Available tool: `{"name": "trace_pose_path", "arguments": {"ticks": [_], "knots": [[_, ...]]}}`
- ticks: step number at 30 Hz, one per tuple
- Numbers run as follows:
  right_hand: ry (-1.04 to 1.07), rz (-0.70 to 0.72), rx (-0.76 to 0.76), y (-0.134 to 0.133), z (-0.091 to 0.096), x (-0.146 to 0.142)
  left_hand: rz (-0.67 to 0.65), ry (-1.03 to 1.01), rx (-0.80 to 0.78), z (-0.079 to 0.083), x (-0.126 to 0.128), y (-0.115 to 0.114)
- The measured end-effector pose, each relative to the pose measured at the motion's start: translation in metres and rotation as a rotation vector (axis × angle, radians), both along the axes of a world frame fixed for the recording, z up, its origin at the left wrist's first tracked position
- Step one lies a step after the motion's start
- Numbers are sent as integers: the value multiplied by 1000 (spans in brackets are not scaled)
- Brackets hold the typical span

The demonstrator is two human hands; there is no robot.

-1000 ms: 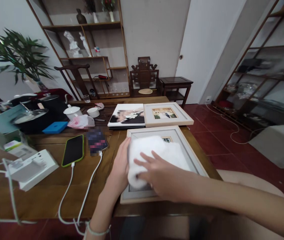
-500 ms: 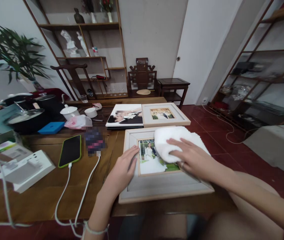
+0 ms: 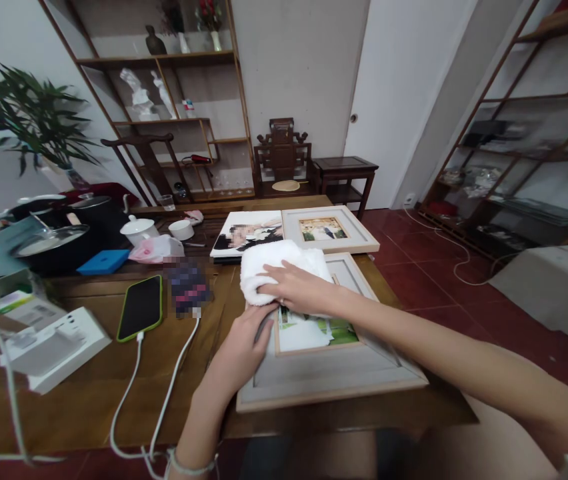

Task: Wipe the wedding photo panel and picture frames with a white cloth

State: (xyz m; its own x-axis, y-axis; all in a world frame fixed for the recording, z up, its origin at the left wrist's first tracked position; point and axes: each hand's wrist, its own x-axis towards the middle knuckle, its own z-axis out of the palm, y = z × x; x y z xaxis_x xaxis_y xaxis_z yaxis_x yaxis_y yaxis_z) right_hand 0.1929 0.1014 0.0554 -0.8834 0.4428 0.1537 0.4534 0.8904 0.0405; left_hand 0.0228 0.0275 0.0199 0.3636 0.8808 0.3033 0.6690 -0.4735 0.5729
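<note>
A pale wooden picture frame [image 3: 329, 383] lies flat on the table in front of me, with a wedding photo [image 3: 309, 335] in its centre. My right hand [image 3: 297, 288] presses a folded white towel [image 3: 284, 257] onto the frame's upper left part, fingers curled into the cloth. Towel and hand cover the photo's top and the frame's far left corner. On the left border rests my left hand [image 3: 241, 343], its fingers stretched out and thumb apart. The fingertips of that hand lie just below the towel.
Beyond the frame sit a photo panel [image 3: 249, 232] and a second framed picture [image 3: 364, 235]. To the left are a phone [image 3: 140, 308] on a white cable [image 3: 184, 357], an opened white box [image 3: 71, 347], a blue box [image 3: 103, 261], a white teapot [image 3: 139, 229] and a dark pan [image 3: 57, 245].
My right hand has slid the towel leftward across the frame, from its upper right to its upper left. The photo's top is now covered. My left hand stays on the left border.
</note>
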Motion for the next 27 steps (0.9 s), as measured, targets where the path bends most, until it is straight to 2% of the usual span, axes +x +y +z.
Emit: {"name": "trace_pose_path", "arguments": {"ticks": [2, 5, 11, 14, 17, 20, 25, 27], "knots": [[-4, -35, 5, -3, -3, 12, -22, -6, 13, -1, 0, 1], [-23, -102, 20, -8, -5, 45, -34, 1, 7, -4, -1, 2], [-29, -317, 25, -12, 3, 112, -12, 19, -26, -5, -3, 2], [3, -341, 5, -15, 5, 128, -7, 23, -17, -5, -2, 2], [2, -356, -16, -27, 5, 130, -6, 24, -9, -5, -2, 3], [-16, -374, -79, -56, 8, 124, -6, 17, -6, -5, -2, 3], [-15, -313, -175, -132, 13, 117, 0, -8, 2, -7, -2, 3], [2, -302, -188, -154, 16, 114, 2, -13, 3, -7, -1, 3]]}}
